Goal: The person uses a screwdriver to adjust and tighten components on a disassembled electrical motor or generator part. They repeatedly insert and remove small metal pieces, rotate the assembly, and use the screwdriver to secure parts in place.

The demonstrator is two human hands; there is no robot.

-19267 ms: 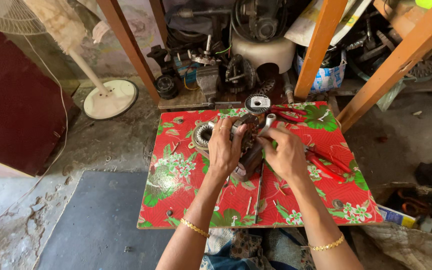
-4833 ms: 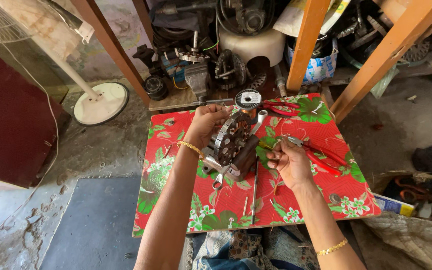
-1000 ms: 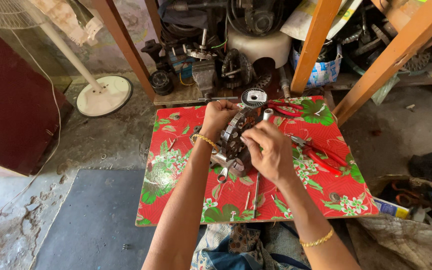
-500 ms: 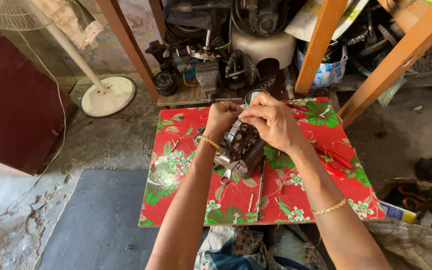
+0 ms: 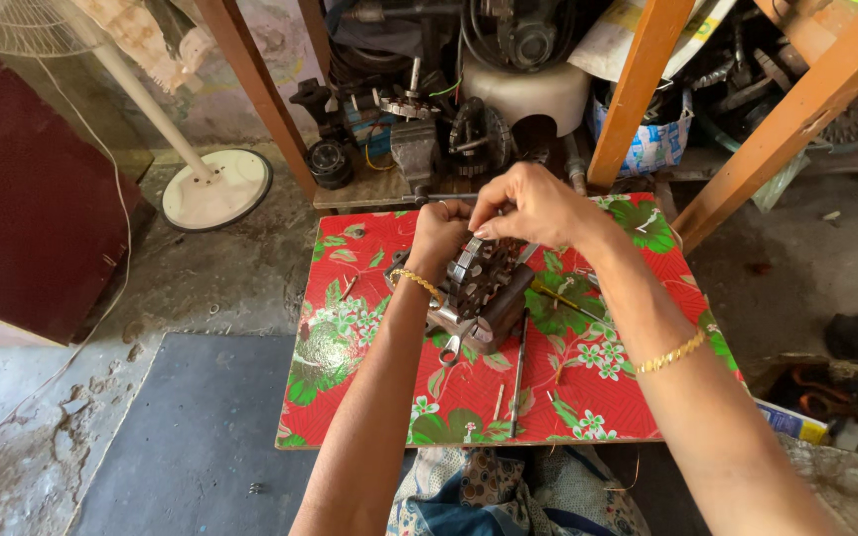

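A dark metal motor part point(image 5: 486, 293), round and ribbed with a shaft end, stands tilted on the low table with the red flowered cloth point(image 5: 350, 397). My left hand point(image 5: 439, 233) grips its far left side. My right hand point(image 5: 533, 203) reaches over the top and pinches at its upper rim with the fingertips. Whether a small piece sits between those fingers is hidden. A spanner point(image 5: 452, 347) lies under the part's near edge.
A long thin rod point(image 5: 518, 372) and small loose bits lie on the cloth. Behind the table are orange wooden legs point(image 5: 638, 89), a heap of motor parts point(image 5: 419, 139) and a white tub point(image 5: 528, 94). A fan stand point(image 5: 213, 189) is at the left, a dark mat point(image 5: 191, 437) below.
My right hand has moved up from the near side of the motor part to its top rim. The part has tipped further upright. My left hand has kept its hold.
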